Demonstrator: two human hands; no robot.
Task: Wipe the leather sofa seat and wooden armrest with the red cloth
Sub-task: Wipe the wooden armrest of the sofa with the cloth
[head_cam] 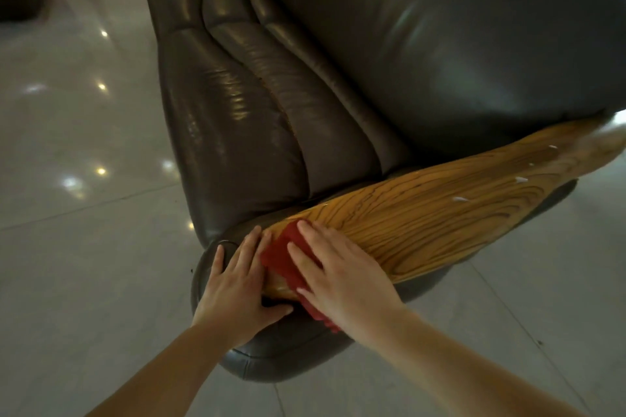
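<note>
1. The red cloth [291, 267] lies folded on the near end of the wooden armrest [423, 213], low in the frame's centre.
2. The right hand [342, 274] presses flat on it, fingers [306, 230] spread and extended, not clenched; much of the cloth is hidden beneath the palm.
3. The left hand [237, 284] rests open beside it on the leather arm front [271, 355], thumb touching the wood's end.
4. The leather sofa seat [257, 118] fills the upper centre; small white specks dot the armrest at right.
5. The glossy tiled floor [78, 179] surrounds the sofa.
</note>
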